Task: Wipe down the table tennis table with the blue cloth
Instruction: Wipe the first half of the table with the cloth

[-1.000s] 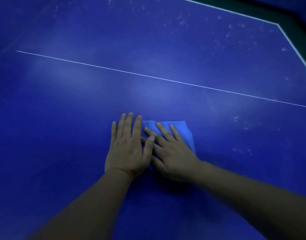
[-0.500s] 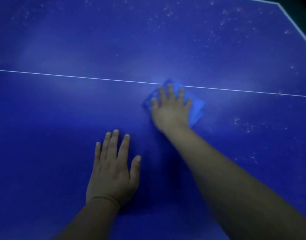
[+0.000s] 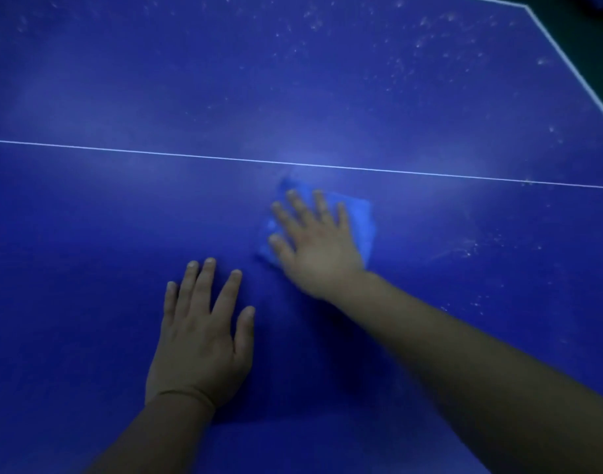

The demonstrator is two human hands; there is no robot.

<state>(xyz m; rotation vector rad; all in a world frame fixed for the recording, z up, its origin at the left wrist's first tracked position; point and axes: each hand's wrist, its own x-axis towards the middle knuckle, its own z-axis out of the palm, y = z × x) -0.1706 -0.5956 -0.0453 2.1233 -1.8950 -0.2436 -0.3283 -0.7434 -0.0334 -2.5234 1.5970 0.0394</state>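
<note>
Head view — right hand, fingers straight, presses the blue cloth flat; left hand rests spread on the table.

The blue cloth is a lighter shade than the desk. It's bunched up flat (kinda blurry) just on the near side of the white line, mostly under the right hand. The desk is deep blue, with pale specks over the far right part.
</note>
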